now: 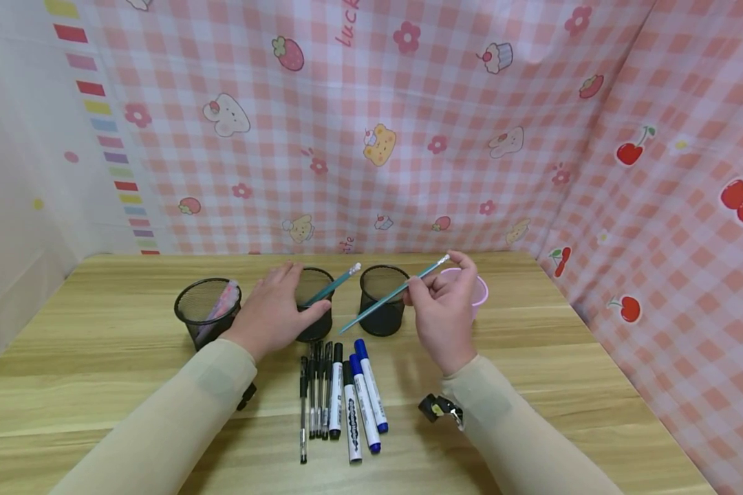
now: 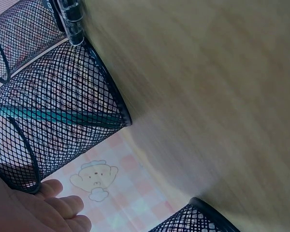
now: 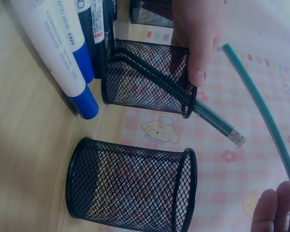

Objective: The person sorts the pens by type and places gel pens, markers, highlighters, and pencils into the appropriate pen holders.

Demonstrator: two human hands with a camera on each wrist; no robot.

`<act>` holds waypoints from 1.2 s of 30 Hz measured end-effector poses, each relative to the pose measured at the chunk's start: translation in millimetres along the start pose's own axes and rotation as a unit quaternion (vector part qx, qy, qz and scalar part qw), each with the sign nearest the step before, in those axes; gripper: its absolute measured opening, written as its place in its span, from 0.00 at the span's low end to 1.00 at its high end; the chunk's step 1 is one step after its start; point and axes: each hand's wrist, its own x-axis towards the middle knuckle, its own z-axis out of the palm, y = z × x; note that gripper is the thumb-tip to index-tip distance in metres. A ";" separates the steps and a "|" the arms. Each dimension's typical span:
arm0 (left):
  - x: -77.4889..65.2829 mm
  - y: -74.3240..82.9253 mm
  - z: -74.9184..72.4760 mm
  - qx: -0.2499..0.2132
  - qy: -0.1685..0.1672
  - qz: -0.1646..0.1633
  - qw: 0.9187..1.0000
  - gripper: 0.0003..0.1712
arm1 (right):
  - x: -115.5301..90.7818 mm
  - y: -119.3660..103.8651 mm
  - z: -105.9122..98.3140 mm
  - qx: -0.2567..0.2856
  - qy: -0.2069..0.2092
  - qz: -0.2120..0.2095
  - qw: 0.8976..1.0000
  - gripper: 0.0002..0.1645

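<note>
My left hand point(image 1: 272, 309) holds a black mesh pen cup point(image 1: 314, 328) by its rim, thumb at the front and fingers round the far side. Leaning in that cup, with its white eraser end up, is a teal pencil point(image 1: 340, 280); whether a second lies against it I cannot tell. My right hand point(image 1: 442, 320) pinches another teal pencil point(image 1: 386, 300) near its eraser end. This pencil slants down to the left, its tip in front of a second black mesh cup point(image 3: 130, 186). In the left wrist view the fingers point(image 2: 63, 205) curl beside the held cup's rim.
Further left, another black mesh cup point(image 1: 207, 322) contains a pink-patterned item. A pink cup point(image 1: 484, 292) is partly behind my right hand. Several black pens point(image 1: 303, 405) and markers with black or blue caps point(image 1: 371, 388) lie in front of the cups. Patterned cloth point(image 1: 378, 89) hangs behind the table.
</note>
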 end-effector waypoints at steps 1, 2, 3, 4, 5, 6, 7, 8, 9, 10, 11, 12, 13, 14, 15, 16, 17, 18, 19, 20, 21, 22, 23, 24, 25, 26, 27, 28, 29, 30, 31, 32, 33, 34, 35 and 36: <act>-0.1 0.0 0.0 0.000 0.000 0.000 1.000 0.57 | 0.3 0.3 0.3 -0.002 0.004 -0.001 1.000 0.41; -0.2 0.1 -0.1 0.000 0.000 0.001 1.000 0.57 | 0.7 0.5 0.5 -0.003 0.006 -0.002 1.000 0.40; -0.3 0.2 -0.2 0.000 0.001 0.001 1.000 0.57 | 1.1 0.9 0.9 -0.003 0.008 -0.003 1.000 0.40; -0.4 0.2 -0.3 0.000 0.001 0.002 1.000 0.57 | 1.6 1.2 1.4 -0.002 0.009 -0.004 1.000 0.40; -0.5 0.3 -0.4 0.000 0.001 0.002 1.000 0.57 | 2.0 1.5 1.9 -0.001 0.010 -0.006 1.000 0.40; -0.5 0.3 -0.5 0.000 0.001 0.002 1.000 0.57 | 2.5 1.4 2.4 0.001 0.011 -0.008 1.000 0.39; -0.5 0.3 -0.3 0.000 0.001 0.002 1.000 0.57 | 3.1 1.6 3.0 0.004 0.013 -0.010 1.000 0.39; -0.3 0.2 -0.2 0.001 0.001 0.002 1.000 0.57 | 3.8 1.5 3.8 0.008 0.016 -0.011 1.000 0.38; -0.3 0.2 -0.2 0.002 0.001 0.002 1.000 0.57 | 4.4 1.7 4.6 0.013 0.020 -0.012 1.000 0.38; -0.3 0.1 -0.2 0.002 0.001 0.001 1.000 0.57 | 5.2 1.6 5.4 0.016 0.025 -0.012 0.999 0.37; -0.2 0.2 -0.2 0.002 0.001 0.002 1.000 0.57 | 5.7 1.3 6.2 0.019 0.031 -0.013 0.999 0.37; -0.3 0.2 -0.2 0.003 0.001 0.001 1.000 0.57 | 6.5 1.1 7.2 0.022 0.036 -0.013 0.999 0.37; -0.4 0.2 -0.3 0.003 0.001 0.001 1.000 0.57 | 7.2 1.2 8.3 0.028 0.042 -0.014 0.999 0.37; -0.7 0.4 -0.5 0.003 0.002 0.001 1.000 0.57 | 7.9 1.1 9.4 0.033 0.046 -0.014 0.998 0.37; -0.9 0.6 -0.8 0.003 0.002 0.002 1.000 0.57 | 8.5 1.2 10.6 0.038 0.051 -0.014 0.998 0.37; -1.2 0.5 -0.9 0.003 0.001 0.002 1.000 0.57 | 9.2 1.1 11.8 0.044 0.054 -0.014 0.998 0.37; -1.4 0.6 -1.0 0.004 0.002 0.002 1.000 0.58 | 9.6 1.1 13.2 0.050 0.057 -0.013 0.997 0.37; -1.7 0.8 -1.1 0.004 0.002 0.002 1.000 0.58 | 10.3 1.2 14.4 0.054 0.059 -0.013 0.997 0.37; -1.9 1.0 -1.1 0.004 0.002 0.002 1.000 0.58 | 10.8 1.3 15.7 0.059 0.061 -0.013 0.996 0.37; -1.9 0.9 -1.1 0.005 0.003 0.003 1.000 0.58 | 11.4 1.7 16.7 0.063 0.063 -0.012 0.996 0.36; -1.9 0.9 -1.1 0.005 0.003 0.004 1.000 0.59 | 11.9 1.8 17.8 0.064 0.065 -0.012 0.996 0.36; -1.8 0.9 -1.2 0.005 0.003 0.004 1.000 0.58 | 12.3 1.9 18.9 0.066 0.065 -0.012 0.996 0.36; -1.8 1.0 -1.1 0.005 0.003 0.004 1.000 0.58 | 12.7 2.1 20.0 0.066 0.067 -0.011 0.996 0.36; -1.7 1.0 -1.0 0.004 0.003 0.004 1.000 0.58 | 13.0 2.5 20.9 0.066 0.067 -0.010 0.996 0.36; -1.4 0.7 -0.8 0.004 0.003 0.003 1.000 0.58 | 13.3 2.9 21.7 0.066 0.068 -0.009 0.996 0.36; -1.3 0.5 -0.7 0.004 0.003 0.004 1.000 0.58 | 13.6 3.5 22.5 0.064 0.068 -0.008 0.996 0.36; -1.1 0.4 -0.6 0.003 0.001 0.003 1.000 0.58 | 13.8 3.8 23.4 0.064 0.069 -0.007 0.996 0.36; -1.1 0.3 -0.5 0.003 0.001 0.002 1.000 0.58 | 13.9 4.1 24.3 0.063 0.070 -0.006 0.996 0.36; -0.9 0.1 -0.3 0.003 -0.001 0.001 1.000 0.58 | 14.0 4.4 25.1 0.063 0.071 -0.006 0.995 0.36; -0.6 0.1 -0.2 0.003 -0.001 0.001 1.000 0.58 | 14.2 4.8 25.9 0.062 0.071 -0.008 0.995 0.36; -0.4 0.0 -0.3 0.003 -0.002 0.001 1.000 0.58 | 14.4 5.1 26.6 0.063 0.072 -0.011 0.995 0.35; -0.3 0.2 -0.4 0.004 -0.003 0.001 1.000 0.58 | 14.7 5.5 27.4 0.063 0.074 -0.014 0.995 0.35; -0.1 0.2 -0.4 0.004 -0.004 0.000 1.000 0.59 | 15.0 5.7 28.2 0.065 0.074 -0.017 0.995 0.35; -0.1 0.2 -0.5 0.004 -0.004 0.000 1.000 0.59 | 15.2 6.0 28.9 0.064 0.075 -0.021 0.995 0.35; 0.2 0.2 -0.6 0.005 -0.005 0.000 1.000 0.60 | 15.5 6.5 29.7 0.065 0.074 -0.024 0.995 0.35; 0.1 0.2 -0.8 0.005 -0.006 0.000 1.000 0.61 | 16.0 7.4 30.3 0.063 0.074 -0.027 0.995 0.35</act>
